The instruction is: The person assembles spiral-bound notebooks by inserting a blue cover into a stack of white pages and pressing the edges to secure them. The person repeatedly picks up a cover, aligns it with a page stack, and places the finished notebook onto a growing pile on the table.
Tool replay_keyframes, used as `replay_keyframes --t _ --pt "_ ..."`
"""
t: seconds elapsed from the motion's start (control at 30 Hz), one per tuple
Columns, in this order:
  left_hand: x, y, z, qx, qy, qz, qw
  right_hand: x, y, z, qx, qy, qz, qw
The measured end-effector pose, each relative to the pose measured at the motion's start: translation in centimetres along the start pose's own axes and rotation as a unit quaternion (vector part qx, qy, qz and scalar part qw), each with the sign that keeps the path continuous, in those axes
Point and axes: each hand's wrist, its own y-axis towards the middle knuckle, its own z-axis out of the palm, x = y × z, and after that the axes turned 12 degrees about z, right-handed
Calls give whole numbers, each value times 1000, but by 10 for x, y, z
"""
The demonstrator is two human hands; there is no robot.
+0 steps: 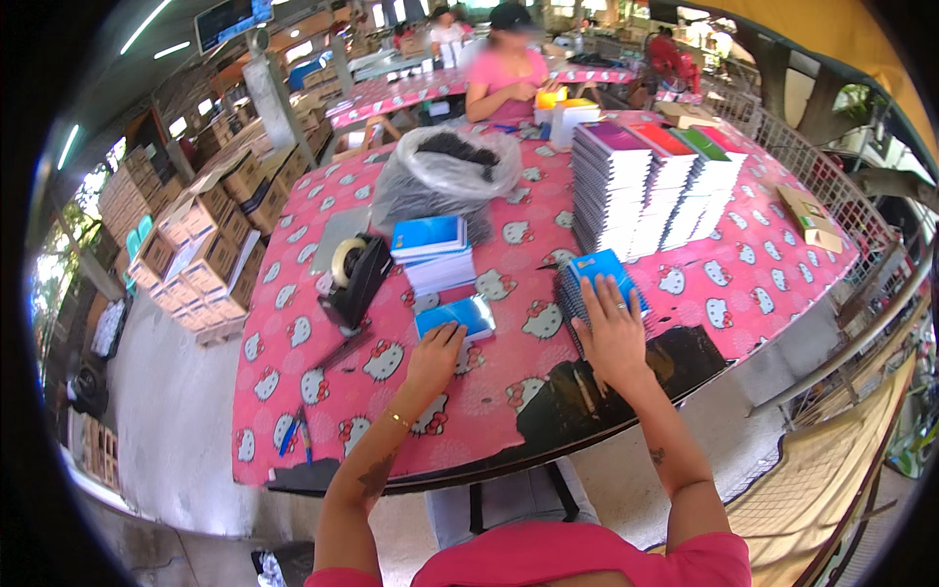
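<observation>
My left hand (438,358) has its fingers closed over the near edge of a blue-covered notebook (468,315) lying on the table. Just behind it stands a small pile of blue-covered notebooks (430,235) with white page edges. To the right, my right hand (612,331) lies with fingers spread on top of a stack of blue spiral notebooks (593,262). The black spiral edges of that stack face left. A black tape dispenser (360,284) with a roll of tape sits left of the pile.
Tall stacks of spiral notebooks (614,186) in purple, red and green stand at the back right. A clear plastic bag (396,186) with black contents stands behind the pile. Pens (303,435) lie at the front left. A person (509,73) works across the pink-covered table (323,225).
</observation>
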Motion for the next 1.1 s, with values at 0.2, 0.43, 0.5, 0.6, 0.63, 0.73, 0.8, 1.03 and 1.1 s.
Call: replay_keyframes --t 0.2,0.43,0.5,0.6,0.63,0.73,0.8,1.03,1.1 --pt "-9 12 -28 -112 -188 -100 971 44 -31 -5 33 350 0 936" --pt "-79 -11 -5 -234 -540 -334 736 72 -69 57 174 673 233 680" --pt "-46 -30 -17 -204 -367 -328 847 46 -72 60 180 597 193 758" --pt "55 -72 -56 -172 -8 -292 941 39 -54 30 184 400 8 898" --pt "74 -84 -64 -93 32 -294 951 38 -55 34 204 387 -11 899" --pt "101 -112 -60 0 130 -254 958 52 -55 42 233 453 34 860" --pt "109 -117 -51 8 181 -210 961 54 -64 58 264 541 123 789" --pt "68 -83 -62 -20 159 -226 961 47 -80 95 314 639 160 684" --pt "43 -67 -74 -22 82 -268 960 47 -83 95 334 640 184 667"
